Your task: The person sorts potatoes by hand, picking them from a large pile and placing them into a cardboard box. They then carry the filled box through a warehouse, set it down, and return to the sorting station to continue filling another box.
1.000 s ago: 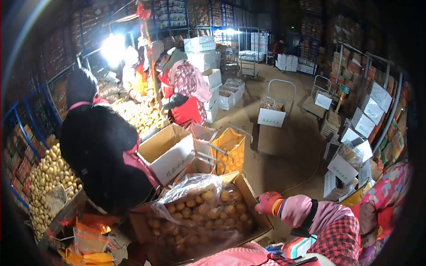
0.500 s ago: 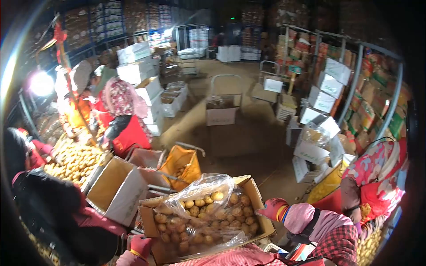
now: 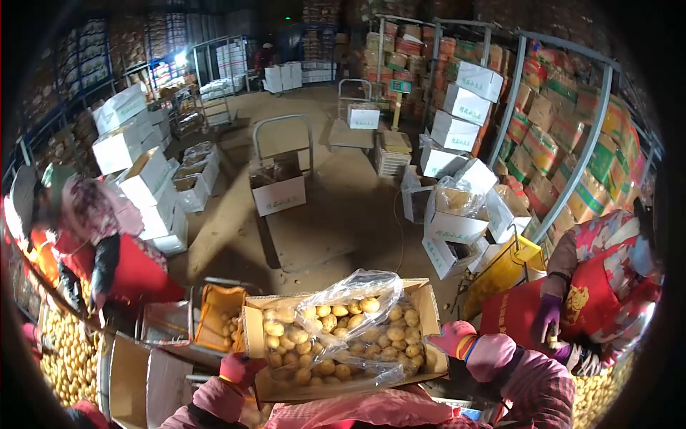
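Observation:
An open cardboard box (image 3: 427, 309) is held in front of my body, full of small yellow potatoes (image 3: 329, 323). Clear plastic film (image 3: 346, 294) lines it and lies bunched over part of the potatoes. Gloved in red, my left hand (image 3: 241, 370) is closed on the box's left side near the front corner. At the opposite end my right hand (image 3: 452, 339), in a similar glove, grips the right side. Its fingertips are partly hidden by the box edge.
A flat trolley carries a white box (image 3: 279, 196) ahead. To the left stand an orange container (image 3: 214, 318) and an open box (image 3: 130, 379) beside a potato heap (image 3: 68, 354). White boxes (image 3: 457, 218) and a yellow crate (image 3: 504, 275) stand right. Co-workers flank me.
My view has swung to the right, so the trolley and stacks sit further left. Both hands still hold the box, which now looks more level. More of my left hand and sleeve shows.

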Demonstrator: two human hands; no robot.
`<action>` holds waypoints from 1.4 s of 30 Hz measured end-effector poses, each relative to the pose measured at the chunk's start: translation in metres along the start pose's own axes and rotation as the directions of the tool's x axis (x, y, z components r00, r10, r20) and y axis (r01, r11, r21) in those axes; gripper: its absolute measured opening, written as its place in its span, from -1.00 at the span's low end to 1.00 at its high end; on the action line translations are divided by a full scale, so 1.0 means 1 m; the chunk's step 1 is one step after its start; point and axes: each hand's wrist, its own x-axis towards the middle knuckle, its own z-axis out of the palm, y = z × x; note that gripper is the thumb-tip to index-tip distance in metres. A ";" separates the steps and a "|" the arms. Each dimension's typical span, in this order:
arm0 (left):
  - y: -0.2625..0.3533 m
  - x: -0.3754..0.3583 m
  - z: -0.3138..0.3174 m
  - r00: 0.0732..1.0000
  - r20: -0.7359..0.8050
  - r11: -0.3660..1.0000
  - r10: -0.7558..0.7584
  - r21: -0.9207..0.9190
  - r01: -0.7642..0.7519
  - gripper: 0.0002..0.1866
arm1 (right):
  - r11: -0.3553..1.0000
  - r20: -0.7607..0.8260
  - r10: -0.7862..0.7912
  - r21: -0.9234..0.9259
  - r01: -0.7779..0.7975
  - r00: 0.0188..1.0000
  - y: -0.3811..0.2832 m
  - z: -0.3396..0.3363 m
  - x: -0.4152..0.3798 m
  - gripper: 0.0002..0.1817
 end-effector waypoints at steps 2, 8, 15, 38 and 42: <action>-0.022 0.060 0.019 0.994 -0.009 0.940 0.113 0.324 -0.104 -0.62 | 0.998 -0.058 0.039 0.044 -0.036 0.998 0.029 0.013 0.049 -0.28; 0.094 0.158 0.068 0.981 -0.058 0.924 -0.184 0.330 0.193 -0.49 | 0.920 -0.111 0.268 0.325 -0.220 0.957 0.089 -0.042 0.148 -0.26; 0.136 0.312 0.106 0.991 0.094 0.951 -0.095 0.304 0.062 -0.48 | 0.836 0.031 0.363 0.432 -0.340 0.931 0.147 -0.062 0.242 -0.33; 0.300 0.749 0.233 0.967 0.192 0.766 -0.165 0.643 0.003 -0.41 | 0.966 -0.102 0.257 0.040 -0.255 0.961 0.335 -0.177 0.591 -0.70; 0.309 0.792 0.270 0.942 0.098 0.797 -0.321 0.565 0.213 -0.44 | 0.955 -0.033 0.275 0.125 -0.269 0.961 0.399 -0.226 0.707 -0.64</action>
